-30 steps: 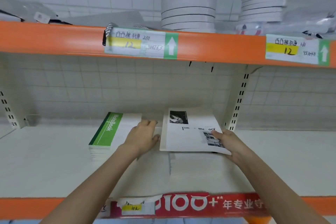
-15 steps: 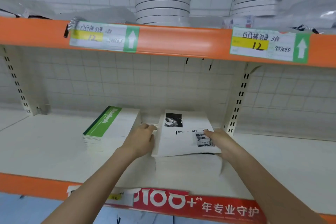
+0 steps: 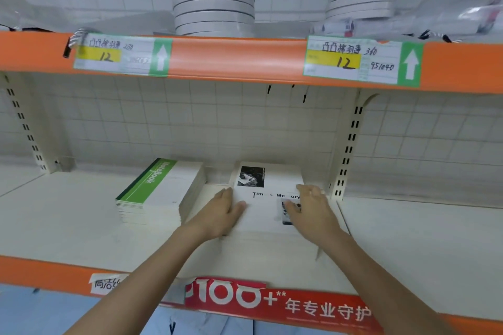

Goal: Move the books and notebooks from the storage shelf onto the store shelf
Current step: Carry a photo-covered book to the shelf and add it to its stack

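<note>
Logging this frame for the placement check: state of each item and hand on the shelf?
white book stack: flat on the shelf, both hands on it
green notebook stack: flat, left of the white stack, untouched
left hand: fingers straight, resting on the white stack's left edge
right hand: fingers spread, pressing the top cover
shelf: holds both stacks

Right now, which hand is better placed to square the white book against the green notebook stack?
Left. The left hand rests on the white book at the edge facing the green notebook stack; the right hand lies on its far side.
</note>
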Demonstrator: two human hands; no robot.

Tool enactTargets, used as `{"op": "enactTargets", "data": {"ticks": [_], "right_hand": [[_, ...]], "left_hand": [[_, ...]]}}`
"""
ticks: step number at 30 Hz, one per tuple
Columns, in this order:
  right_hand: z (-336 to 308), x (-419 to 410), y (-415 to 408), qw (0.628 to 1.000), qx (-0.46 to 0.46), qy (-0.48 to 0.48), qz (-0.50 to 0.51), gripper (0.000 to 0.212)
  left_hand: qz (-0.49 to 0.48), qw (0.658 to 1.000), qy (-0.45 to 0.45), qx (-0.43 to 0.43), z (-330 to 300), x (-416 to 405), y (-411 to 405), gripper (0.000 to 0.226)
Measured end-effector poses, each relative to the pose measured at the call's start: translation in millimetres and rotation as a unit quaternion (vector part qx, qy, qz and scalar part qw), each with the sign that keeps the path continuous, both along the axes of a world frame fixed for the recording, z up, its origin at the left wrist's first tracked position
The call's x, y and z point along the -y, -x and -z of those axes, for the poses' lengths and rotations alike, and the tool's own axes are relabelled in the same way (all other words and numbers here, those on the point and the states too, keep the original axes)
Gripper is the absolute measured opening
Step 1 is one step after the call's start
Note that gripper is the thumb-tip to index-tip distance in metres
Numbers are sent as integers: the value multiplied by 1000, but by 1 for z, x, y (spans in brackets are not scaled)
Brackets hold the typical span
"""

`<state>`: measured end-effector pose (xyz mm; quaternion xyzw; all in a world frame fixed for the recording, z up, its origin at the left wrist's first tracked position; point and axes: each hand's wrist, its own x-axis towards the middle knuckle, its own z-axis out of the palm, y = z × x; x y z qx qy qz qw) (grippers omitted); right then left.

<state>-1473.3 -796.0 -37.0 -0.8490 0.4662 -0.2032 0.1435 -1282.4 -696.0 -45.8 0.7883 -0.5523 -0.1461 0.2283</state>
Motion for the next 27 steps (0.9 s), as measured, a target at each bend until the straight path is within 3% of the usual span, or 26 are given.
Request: {"op": "enactTargets", "data": {"ticks": [5, 14, 21, 24, 27], "right_hand": [[15, -6, -9, 998, -8, -66, 16, 56], [15, -5, -7, 996, -11, -82, 21, 68], [16, -6, -10, 994, -83, -70, 32, 68], [19, -4, -9, 994, -105, -27, 32, 66], [22, -4, -10, 993, -96, 67, -14, 62]], "left_hand": [[-34, 999, 30, -25, 9, 8, 13, 45], [-41, 995, 83, -50, 15, 11, 16, 41], [-48, 997, 45, 28, 20, 12, 21, 61], [-16, 993, 73, 92, 20, 9, 23, 77], [-4, 991, 92, 94, 20, 9, 23, 58]]}}
